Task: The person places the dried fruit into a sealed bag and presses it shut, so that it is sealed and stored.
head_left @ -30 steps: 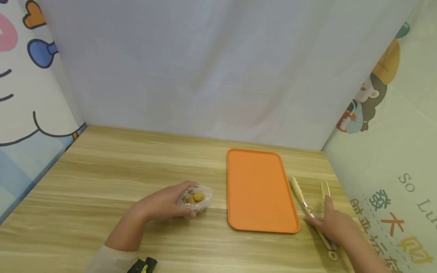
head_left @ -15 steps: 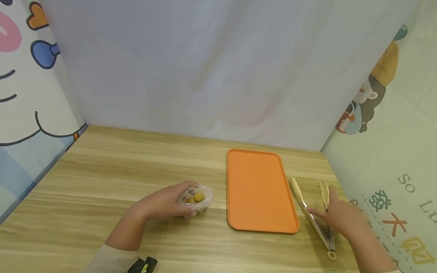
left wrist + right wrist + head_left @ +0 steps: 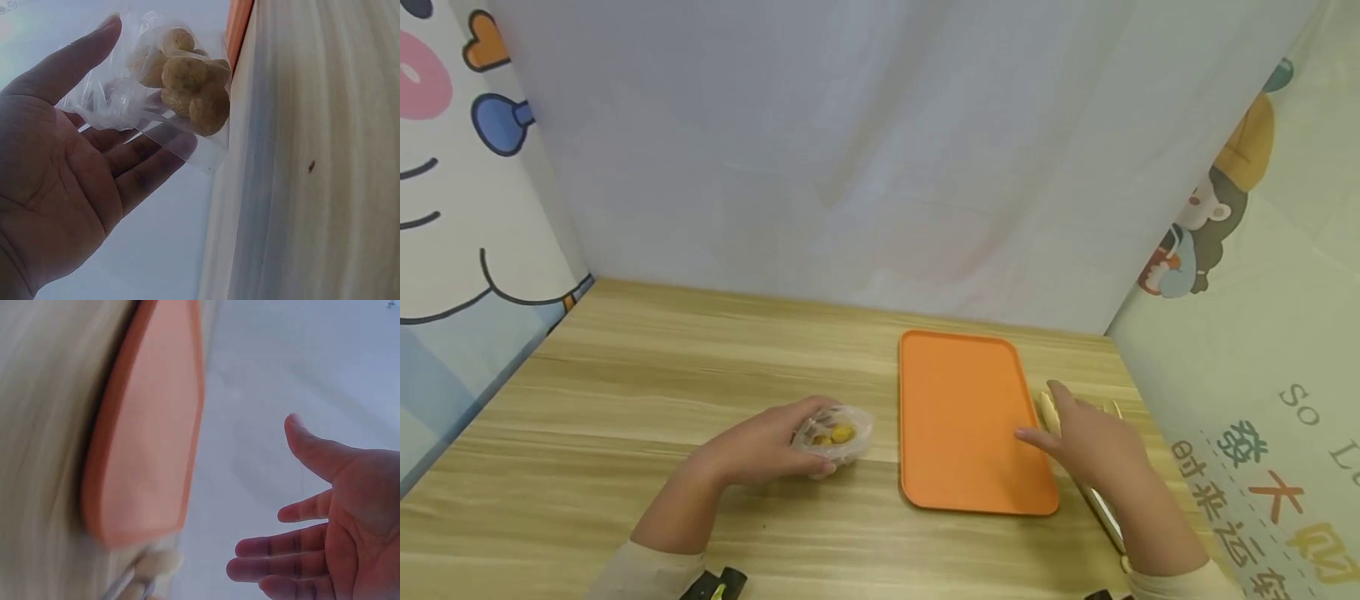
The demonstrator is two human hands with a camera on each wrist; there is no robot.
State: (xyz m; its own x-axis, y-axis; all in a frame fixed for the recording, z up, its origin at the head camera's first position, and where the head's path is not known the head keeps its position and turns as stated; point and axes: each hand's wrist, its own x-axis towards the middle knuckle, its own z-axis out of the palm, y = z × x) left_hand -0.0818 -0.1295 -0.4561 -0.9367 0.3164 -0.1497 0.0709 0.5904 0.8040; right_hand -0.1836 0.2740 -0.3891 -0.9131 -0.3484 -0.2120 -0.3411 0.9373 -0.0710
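My left hand (image 3: 763,446) stays around a clear plastic bag (image 3: 853,425), thumb on the near side and fingers on the far side. Several round golden-brown balls (image 3: 187,75) lie inside the bag, whose mouth gapes in the head view. My right hand (image 3: 1097,437) hovers over the right edge of the orange tray (image 3: 966,417), fingers spread and holding nothing, as the right wrist view (image 3: 350,512) confirms. Beneath that hand lie metal tongs (image 3: 1105,510) with cream-coloured tips, partly hidden by the hand and forearm.
The wood-grain table (image 3: 685,358) extends to the left of the bag and in front of the tray. A pale curtain (image 3: 820,150) hangs along its back edge. Printed cloths (image 3: 1247,333) flank it on both sides.
My right hand has let go of the tongs and moved left and up toward the tray. The tongs remain on the table. My left hand and the bag have barely shifted.
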